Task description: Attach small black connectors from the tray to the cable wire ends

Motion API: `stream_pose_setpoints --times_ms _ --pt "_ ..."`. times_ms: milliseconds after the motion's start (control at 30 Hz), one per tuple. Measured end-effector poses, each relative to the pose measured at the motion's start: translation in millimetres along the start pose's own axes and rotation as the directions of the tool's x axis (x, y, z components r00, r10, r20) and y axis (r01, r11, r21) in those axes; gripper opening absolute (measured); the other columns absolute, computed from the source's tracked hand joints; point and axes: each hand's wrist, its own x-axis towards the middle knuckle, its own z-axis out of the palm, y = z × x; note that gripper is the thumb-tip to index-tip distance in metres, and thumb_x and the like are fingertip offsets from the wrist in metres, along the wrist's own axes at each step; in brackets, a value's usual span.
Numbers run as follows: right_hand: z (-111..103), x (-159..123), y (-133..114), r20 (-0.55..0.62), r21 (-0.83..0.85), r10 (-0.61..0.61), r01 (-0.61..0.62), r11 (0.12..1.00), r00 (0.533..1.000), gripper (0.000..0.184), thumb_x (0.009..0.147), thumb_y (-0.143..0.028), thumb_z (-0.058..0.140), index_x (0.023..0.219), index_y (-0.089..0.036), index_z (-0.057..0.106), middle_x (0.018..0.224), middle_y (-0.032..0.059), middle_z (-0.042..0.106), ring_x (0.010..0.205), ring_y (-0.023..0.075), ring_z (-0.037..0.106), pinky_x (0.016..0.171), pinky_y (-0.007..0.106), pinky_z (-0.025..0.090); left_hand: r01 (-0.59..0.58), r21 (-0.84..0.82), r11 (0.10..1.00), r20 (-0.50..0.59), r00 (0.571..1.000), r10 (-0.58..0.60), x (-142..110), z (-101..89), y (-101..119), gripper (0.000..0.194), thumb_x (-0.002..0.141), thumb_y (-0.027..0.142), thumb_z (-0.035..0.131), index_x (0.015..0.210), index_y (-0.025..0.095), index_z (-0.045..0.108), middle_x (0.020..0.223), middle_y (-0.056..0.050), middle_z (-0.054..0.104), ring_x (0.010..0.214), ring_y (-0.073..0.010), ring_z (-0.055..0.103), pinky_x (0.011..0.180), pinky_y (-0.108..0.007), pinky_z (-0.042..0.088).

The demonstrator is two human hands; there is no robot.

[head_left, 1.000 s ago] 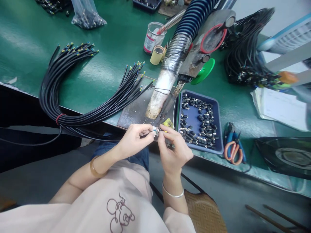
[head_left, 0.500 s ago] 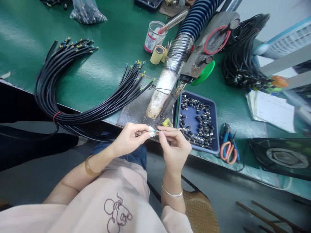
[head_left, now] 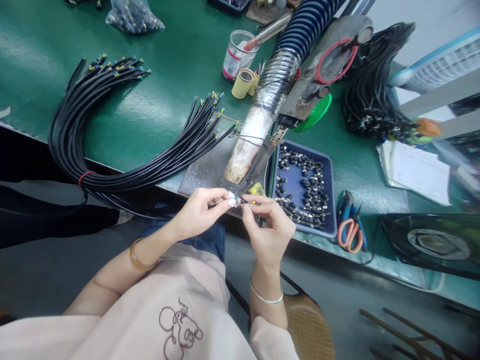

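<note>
My left hand [head_left: 204,210] is closed in a pinch, white tape on its fingertips, on the thin coloured wires [head_left: 237,200] of a cable end. Opposite it, my right hand [head_left: 268,220] pinches a small dark connector [head_left: 242,201], mostly hidden by the fingers. The fingertips of both hands almost meet at the table's front edge, below the soldering stand's metal arm [head_left: 264,155]. Just behind the right fingers lies a yellow sponge-like piece [head_left: 257,189]. To the right, a blue tray [head_left: 333,200] holds many small black connectors [head_left: 313,195].
A bundle of black cables [head_left: 123,182] with stripped ends curves across the left. An exhaust hose [head_left: 243,145] reaches down over a dark plate [head_left: 202,170]. Pliers [head_left: 348,200] and orange-handled scissors [head_left: 349,235] lie right of the tray. A plastic cup [head_left: 234,62] stands behind.
Both hands stay pinched together at nearly the same spot. The fingertips have shifted slightly, and a dark piece now shows between them. The view has moved a little.
</note>
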Motion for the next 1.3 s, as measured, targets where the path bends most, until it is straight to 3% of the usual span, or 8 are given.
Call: stream_pose_setpoints --times_ms 167,467,767,1000,1300 --pt "-2.4 7.5 -0.6 0.032 -0.02 -0.023 0.024 1.0 0.999 0.016 0.086 -0.011 0.069 0.076 -0.022 0.064 0.09 0.0006 0.079 0.079 0.0147 0.076 0.063 0.024 0.061 -0.03 0.018 0.999 0.018 0.999 0.029 4.4 -2.0 1.2 0.029 0.092 0.037 0.055 0.074 0.014 0.061 0.063 0.003 0.046 0.06 -0.0096 0.04 0.057 -0.022 0.034" --pt "-5.4 16.6 -0.7 0.065 -0.047 -0.041 0.044 0.998 0.997 0.017 0.086 -0.01 0.069 0.075 -0.022 0.064 0.089 0.0007 0.078 0.079 0.0148 0.075 0.064 0.025 0.06 -0.036 0.058 0.998 0.033 0.999 0.035 11.6 -4.1 0.3 0.029 0.093 0.037 0.054 0.078 0.013 0.063 0.07 0.0 0.057 0.065 -0.0113 0.048 0.063 -0.022 0.04" --pt "-6.6 21.2 -3.1 0.064 -0.055 -0.104 0.108 0.993 0.992 0.019 0.085 -0.007 0.071 0.076 -0.023 0.066 0.086 -0.0007 0.077 0.082 0.0153 0.075 0.08 0.03 0.062 -0.039 0.058 0.998 0.027 0.999 0.037 11.1 -6.0 3.8 0.032 0.094 0.04 0.055 0.078 0.013 0.065 0.07 0.0 0.056 0.065 -0.0114 0.047 0.06 -0.022 0.039" --pt "-7.0 21.5 -5.0 0.066 -0.088 -0.127 0.132 0.987 0.99 0.018 0.086 -0.008 0.071 0.077 -0.023 0.066 0.087 -0.0005 0.078 0.084 0.0161 0.076 0.08 0.031 0.062 -0.033 0.04 0.999 0.039 0.999 0.032 11.5 -6.7 2.8 0.032 0.094 0.04 0.055 0.08 0.013 0.067 0.072 -0.001 0.055 0.067 -0.012 0.047 0.061 -0.022 0.039" --pt "-8.3 14.6 -3.3 0.103 -0.074 -0.099 0.106 0.992 0.99 0.017 0.086 -0.009 0.07 0.078 -0.023 0.065 0.09 0.0006 0.078 0.084 0.0172 0.076 0.077 0.032 0.064 0.024 -0.003 1.0 0.115 0.993 -0.024 10.7 -9.1 -1.5 0.033 0.093 0.041 0.056 0.079 0.013 0.064 0.066 0.003 0.045 0.06 -0.0093 0.035 0.055 -0.022 0.028"
